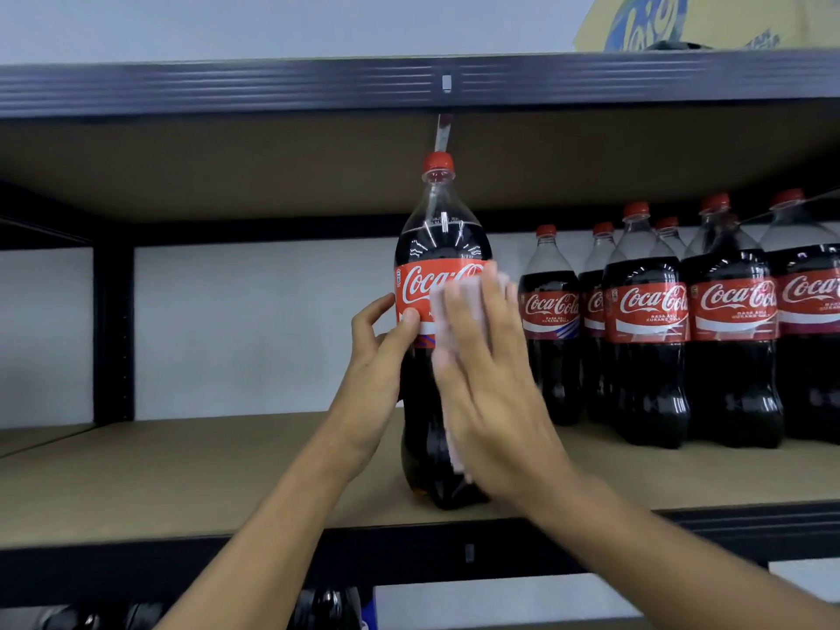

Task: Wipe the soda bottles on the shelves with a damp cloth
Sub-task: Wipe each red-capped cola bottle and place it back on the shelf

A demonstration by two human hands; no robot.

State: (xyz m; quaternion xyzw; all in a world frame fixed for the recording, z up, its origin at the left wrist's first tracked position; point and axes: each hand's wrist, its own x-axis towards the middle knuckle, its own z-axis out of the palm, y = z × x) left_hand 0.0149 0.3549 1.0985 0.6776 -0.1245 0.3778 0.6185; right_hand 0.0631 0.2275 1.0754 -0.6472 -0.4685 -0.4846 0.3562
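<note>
One large clear plastic cola bottle (pixel 436 252), dark contents, red screw cap, red label with white script; upright on the tan fibreboard shelf (pixel 182 470), close to its front edge, left of and apart from the other stock. One left grip (pixel 379 352), reaching up from below: grasping the cola bottle at label height, thumb laid across the lower part of the label, other fingers curled round the bottle's left side. One right grip (pixel 488 379), released and flat, fingers straight and close together, pressing a pale pink cloth (pixel 447 306) against the front right of the cola bottle; outline blurred. Pale pink cloth showing beside and above the fingers at the label, and again under the heel of the hand, low on the bottle body. Several matching bottles (pixel 645 311), same red caps and red labels, standing in close ranks at the right end of the same shelf, cut off by the right edge. One black metal post (pixel 113 334) at the left rear of the shelf. One black metal beam (pixel 272 84) across the top, fronting the tier above. One yellow cardboard box (pixel 636 25) with blue print on that upper tier, partly cropped. One white wall (pixel 250 325) behind the shelf. Some dark bottle tops (pixel 327 602) on the tier below, too dim to identify.
</note>
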